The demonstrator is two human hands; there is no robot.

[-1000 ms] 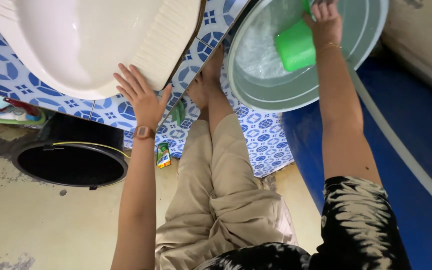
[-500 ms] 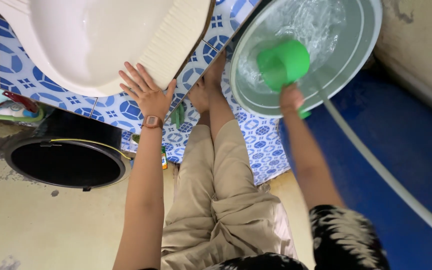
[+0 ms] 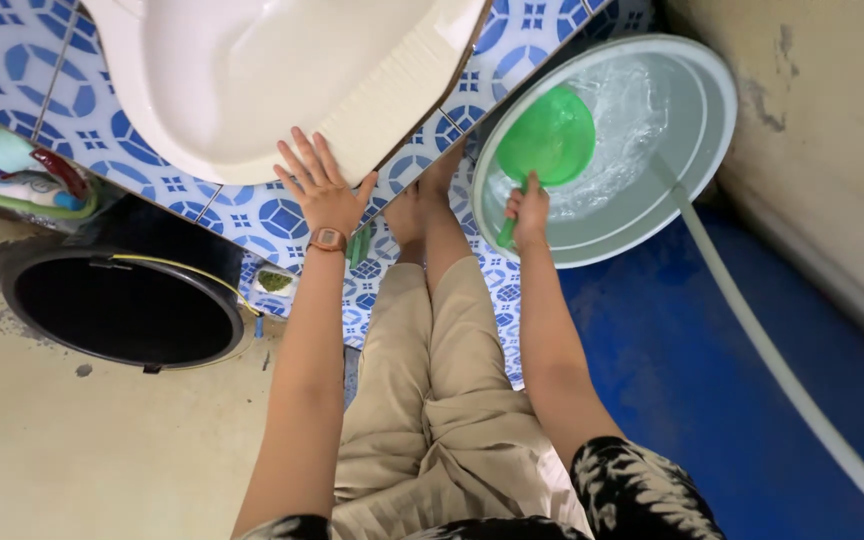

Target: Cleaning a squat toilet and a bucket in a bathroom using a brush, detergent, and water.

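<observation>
Right hand (image 3: 529,207): we grip the green dipper (image 3: 547,137) by its handle, upper centre-right.
Dipper: over the water in the pale basin (image 3: 712,130), apparently scooping; nothing poured yet.
Left hand (image 3: 320,187): fingers spread wide, flat against the white squat pan (image 3: 252,90), holding nothing.

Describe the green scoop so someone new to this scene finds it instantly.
Start at the big pale round basin of water on the right, beside the white squat toilet. The green scoop sits over its left side, handle gripped by the right hand. It is the only bright green, translucent thing over the water.
</observation>
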